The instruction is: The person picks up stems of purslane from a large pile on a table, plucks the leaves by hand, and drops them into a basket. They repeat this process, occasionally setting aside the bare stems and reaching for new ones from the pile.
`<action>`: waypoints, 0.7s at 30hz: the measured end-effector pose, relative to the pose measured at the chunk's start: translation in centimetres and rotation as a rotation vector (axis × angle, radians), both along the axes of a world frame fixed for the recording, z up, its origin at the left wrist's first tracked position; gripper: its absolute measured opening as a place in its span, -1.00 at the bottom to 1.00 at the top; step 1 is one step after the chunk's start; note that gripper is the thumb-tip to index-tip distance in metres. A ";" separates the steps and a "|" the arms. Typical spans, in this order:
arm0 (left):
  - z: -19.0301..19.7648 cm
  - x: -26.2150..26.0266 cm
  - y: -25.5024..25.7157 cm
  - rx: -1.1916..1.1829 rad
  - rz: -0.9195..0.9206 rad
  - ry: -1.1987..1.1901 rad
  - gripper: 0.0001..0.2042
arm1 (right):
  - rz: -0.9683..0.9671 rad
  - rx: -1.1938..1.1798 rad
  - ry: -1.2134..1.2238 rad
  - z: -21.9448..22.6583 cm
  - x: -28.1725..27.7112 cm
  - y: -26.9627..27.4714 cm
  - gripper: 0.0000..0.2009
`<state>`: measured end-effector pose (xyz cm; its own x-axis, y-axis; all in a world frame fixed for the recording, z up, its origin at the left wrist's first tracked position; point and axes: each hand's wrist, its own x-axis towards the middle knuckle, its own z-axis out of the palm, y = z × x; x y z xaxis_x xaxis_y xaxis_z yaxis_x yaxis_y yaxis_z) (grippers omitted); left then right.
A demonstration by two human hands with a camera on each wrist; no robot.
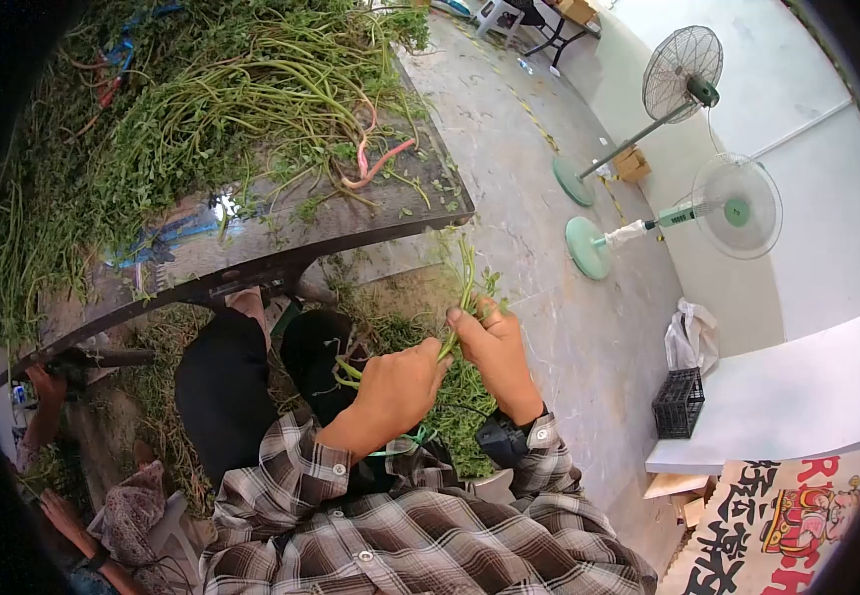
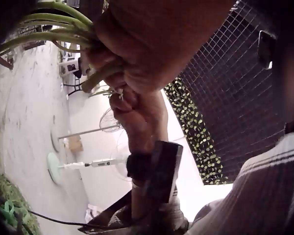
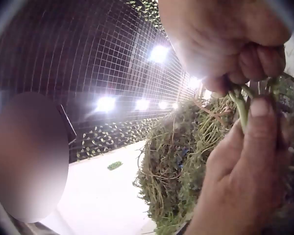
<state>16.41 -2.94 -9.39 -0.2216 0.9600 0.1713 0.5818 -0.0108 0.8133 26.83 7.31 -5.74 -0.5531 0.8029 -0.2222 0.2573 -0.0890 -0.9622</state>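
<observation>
Both hands meet in front of the plaid shirt, on a small bunch of green leafy stems (image 1: 467,276). My left hand (image 1: 390,395) grips the lower part of the bunch, its thick ends poking out on the left side of the fist. Close above it, my right hand (image 1: 494,357) pinches the stems between thumb and fingers, with leafy tips rising past it. In the right wrist view the left thumb (image 3: 261,110) presses along a stem (image 3: 241,111) just under the right fist. The left wrist view shows several stem ends (image 2: 54,36) fanning out from the left hand.
A dark table (image 1: 380,223) bears a large heap of greens (image 1: 222,109). Below my hands lies a pile of picked leafy greens (image 1: 461,426). Another person's hand (image 1: 65,521) is at lower left. Two standing fans (image 1: 683,74) and a black crate (image 1: 679,404) stand to the right.
</observation>
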 end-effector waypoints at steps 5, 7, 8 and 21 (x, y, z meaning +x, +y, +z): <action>-0.1 0.2 0.2 -0.041 -0.016 -0.052 -0.80 | -0.125 0.098 -0.020 -3.2 -0.4 2.6 -0.81; -0.1 0.6 -0.1 -0.045 -0.031 -0.066 -0.79 | -0.265 0.121 0.029 -4.9 -0.1 5.1 -0.82; -0.3 1.1 -0.7 -0.038 -0.076 -0.084 -0.78 | -0.327 0.312 -0.034 -8.0 1.3 8.2 -0.83; 4.5 -8.0 -3.0 0.265 0.106 -1.411 -0.64 | -0.069 0.912 -0.952 -19.8 24.4 11.5 -0.73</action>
<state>8.45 -5.97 -4.85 -0.4203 0.9039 -0.0795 -0.6852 -0.2587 0.6809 51.26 18.78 -25.56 -0.4344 0.8908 0.1329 0.8834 0.4502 -0.1301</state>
